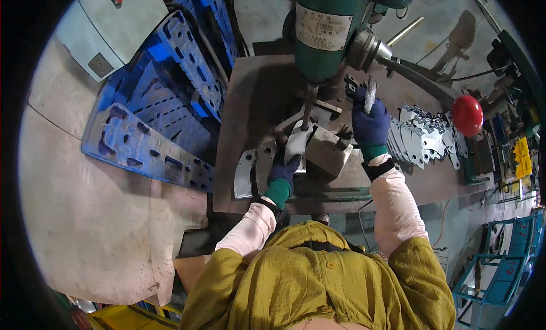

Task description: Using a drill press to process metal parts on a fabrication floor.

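My left hand (281, 172), in a dark blue glove, grips a pale metal plate (298, 140) at its near end. The plate lies on a fixture beside a metal block (329, 151), under the spindle (310, 102) of a green drill press (318, 60). The spindle's tip comes down at the plate's far part; whether it touches cannot be made out. To the right, my gloved right hand (371, 122) is closed round a whitish wrapped handle (371, 94), whose upper end sticks up past the fingers. Flat metal plates (244, 173) lie left of my left hand.
Many metal plates (421, 137) are heaped on the work table (250, 97) at right. A lever with a red knob (467, 115) reaches over them. Blue plastic pallets (153, 125) and a pale cabinet (108, 28) stand left; a blue rack (506, 267) is at lower right.
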{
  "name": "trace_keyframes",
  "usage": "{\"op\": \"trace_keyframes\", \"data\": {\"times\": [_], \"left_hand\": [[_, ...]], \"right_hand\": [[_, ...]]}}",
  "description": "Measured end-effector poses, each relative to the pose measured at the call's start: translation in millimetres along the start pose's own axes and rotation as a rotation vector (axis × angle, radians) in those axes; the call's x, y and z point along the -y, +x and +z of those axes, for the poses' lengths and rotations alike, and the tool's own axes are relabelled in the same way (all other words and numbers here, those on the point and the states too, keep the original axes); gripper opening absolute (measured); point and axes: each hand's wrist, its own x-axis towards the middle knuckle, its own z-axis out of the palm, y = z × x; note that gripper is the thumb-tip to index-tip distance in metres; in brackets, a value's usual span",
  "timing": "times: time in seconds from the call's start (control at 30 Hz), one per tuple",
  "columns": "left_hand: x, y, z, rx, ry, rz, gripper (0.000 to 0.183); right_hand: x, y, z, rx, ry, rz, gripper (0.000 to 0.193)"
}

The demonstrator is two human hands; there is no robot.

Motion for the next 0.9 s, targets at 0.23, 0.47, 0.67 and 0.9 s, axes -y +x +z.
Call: {"op": "trace_keyframes", "data": {"times": [0.23, 0.47, 0.67, 0.9], "left_hand": [[-27.0, -18.1, 5.4, 0.031, -0.334, -0.051, 0.069], [-14.9, -11.1, 2.6, 0.001, -0.434, -0.187, 0.061], [1.1, 5.5, 2.4, 0.035, -0.361, -0.196, 0.063], [-11.0, -7.3, 9.0, -0.066, -0.311, -0.126, 0.072]], "right_hand": [[-2.5, 6.4, 1.6, -0.057, -0.158, -0.146, 0.034], [-6.2, 11.9, 11.1, -0.082, 0.045, -0.171, 0.034], [-65.1, 55.8, 21.3, 0.142, -0.278, 0.087, 0.032], [-67.0, 127.5, -3.0, 0.209, -0.305, -0.205, 0.034]]}}
